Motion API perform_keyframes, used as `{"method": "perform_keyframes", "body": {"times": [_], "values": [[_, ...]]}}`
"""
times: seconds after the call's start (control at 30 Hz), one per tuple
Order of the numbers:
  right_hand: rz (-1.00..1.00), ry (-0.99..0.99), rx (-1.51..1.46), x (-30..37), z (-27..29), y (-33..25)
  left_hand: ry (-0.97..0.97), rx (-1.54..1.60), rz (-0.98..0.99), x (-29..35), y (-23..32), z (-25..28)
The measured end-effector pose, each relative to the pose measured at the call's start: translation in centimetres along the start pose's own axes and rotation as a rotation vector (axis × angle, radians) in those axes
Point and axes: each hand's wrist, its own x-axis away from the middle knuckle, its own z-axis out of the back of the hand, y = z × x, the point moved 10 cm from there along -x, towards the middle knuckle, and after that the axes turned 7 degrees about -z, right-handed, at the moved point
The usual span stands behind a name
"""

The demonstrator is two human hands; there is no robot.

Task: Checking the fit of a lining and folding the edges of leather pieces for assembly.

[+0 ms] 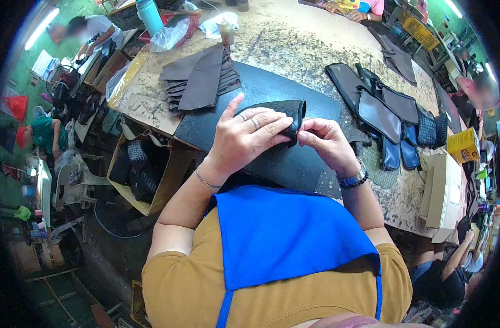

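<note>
A black woven-textured piece, curved like a pouch (274,109), is held over the near edge of a dark mat (307,172) on the table. My left hand (247,134) lies across it, fingers closed over the near side and thumb raised. At the rim on its right, my right hand (324,141) pinches the edge between thumb and fingertips; anything small in that pinch is hidden. Beyond my left hand lies a fanned stack of dark brown fabric pieces (200,82). To the right of my right hand are several black zip-edged pouches (378,115) and woven black pieces (427,131).
A yellow box (463,145) and an opened cardboard box (444,191) stand at the right. A carton (131,188) with black woven pieces sits left of the table. A small bottle (226,34) and red basket (190,24) are at the far left. Other people work around.
</note>
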Motion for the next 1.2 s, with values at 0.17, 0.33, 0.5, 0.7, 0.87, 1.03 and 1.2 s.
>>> {"method": "perform_keyframes", "body": {"times": [0.17, 0.33, 0.5, 0.7, 0.87, 1.03, 1.2], "values": [[0.001, -0.038, -0.120, -0.1, -1.2, 0.5, 0.013, 0.008, -0.023, -0.1, 0.2, 0.1], [0.042, -0.011, -0.130, 0.4, -1.7, -0.3, 0.003, 0.062, -0.031, -0.7, 0.3, 0.6], [0.015, -0.046, 0.331, 1.6, -2.0, -5.9, -0.025, 0.349, 0.130, -0.5, -2.7, -0.4], [0.134, 0.083, 0.679, -1.4, -0.4, -6.7, -0.163, 0.848, 0.447, 1.2, -8.7, -7.4], [0.122, 0.229, 0.889, -3.7, 0.4, -4.8, -0.057, 1.191, 0.546, 3.6, -12.7, -14.3], [0.047, 0.297, 0.873, -4.4, 2.3, -2.3, -0.277, 1.174, 0.764, 4.7, -12.0, -15.1], [0.016, 0.270, 0.922, -4.5, 2.4, -1.8, -0.337, 1.102, 0.705, 3.9, -11.3, -14.0]]}}
